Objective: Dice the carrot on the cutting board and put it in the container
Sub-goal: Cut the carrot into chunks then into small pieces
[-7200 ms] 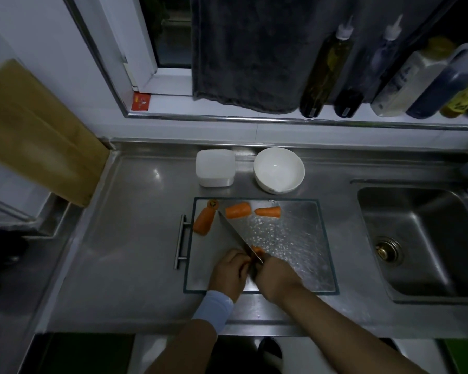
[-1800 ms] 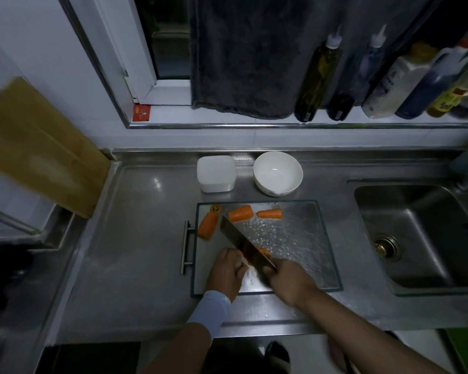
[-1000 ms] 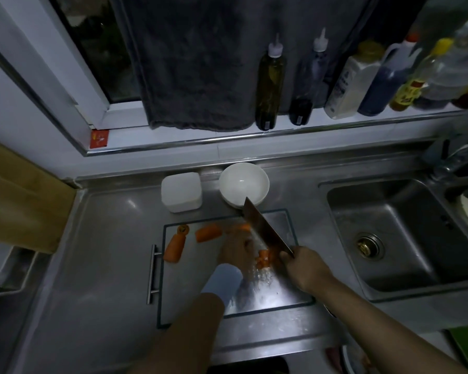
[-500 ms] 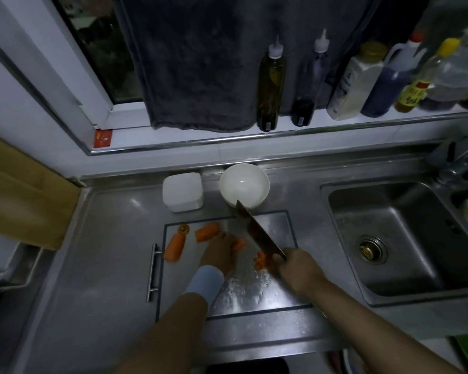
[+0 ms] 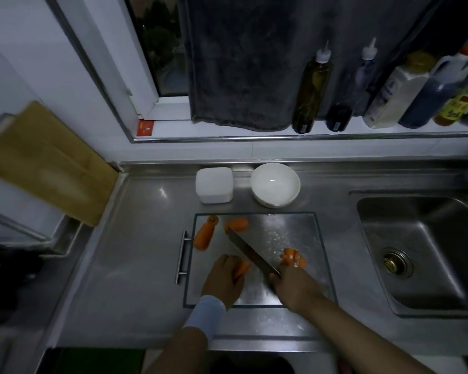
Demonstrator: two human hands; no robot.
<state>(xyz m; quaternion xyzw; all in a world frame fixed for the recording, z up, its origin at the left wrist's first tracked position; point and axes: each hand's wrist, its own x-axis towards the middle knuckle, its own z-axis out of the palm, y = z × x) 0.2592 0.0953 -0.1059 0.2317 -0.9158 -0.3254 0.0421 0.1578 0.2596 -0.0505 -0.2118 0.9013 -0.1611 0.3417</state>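
Your left hand [image 5: 223, 279] rests low in the middle of the frame on the clear rectangular glass cutting board [image 5: 295, 230], and its fingers are curled over a short orange carrot piece [image 5: 242, 267]. Just to the right, your right hand [image 5: 295, 287] grips the handle of the long steel knife [image 5: 251, 252]. The blade points to the upper left, beside that piece. A small heap of cut carrot slices [image 5: 293, 257] lies right of the blade. A thick carrot chunk [image 5: 204, 234] lies at the board's upper left corner. The white square plastic container [image 5: 214, 184] stands on the steel worktop [image 5: 141, 238] above the board.
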